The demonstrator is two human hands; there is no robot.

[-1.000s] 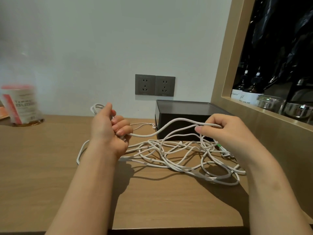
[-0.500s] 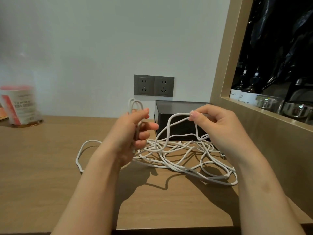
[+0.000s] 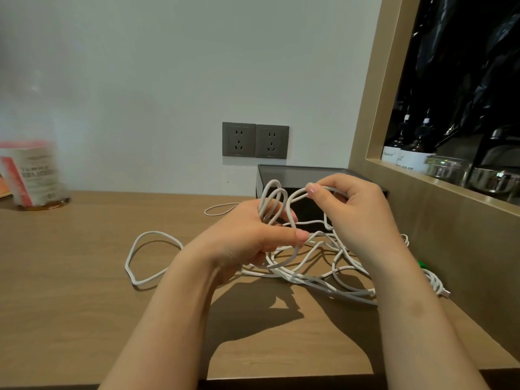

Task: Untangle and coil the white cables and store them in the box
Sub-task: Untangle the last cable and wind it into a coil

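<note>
A tangle of white cables (image 3: 315, 266) lies on the wooden desk in front of a black open box (image 3: 306, 175) that stands against the wall. My left hand (image 3: 253, 235) holds a few coiled loops of white cable, which stick up above its fingers. My right hand (image 3: 351, 209) pinches a strand of the same cable just right of those loops, above the box's front edge. One loose loop (image 3: 146, 257) trails off to the left on the desk. A cable plug end (image 3: 444, 291) lies at the far right.
A jar with a red and white label (image 3: 33, 173) stands at the desk's far left. Two grey wall sockets (image 3: 254, 140) sit above the box. A wooden-framed niche (image 3: 394, 175) with bottles and metal bowls borders the right. A thin loop of cord (image 3: 219, 209) lies behind my left hand.
My hands came closer together and rose slightly. My right hand brought its strand over to the loops in my left hand, adding another loop. The pile shifted a little.
</note>
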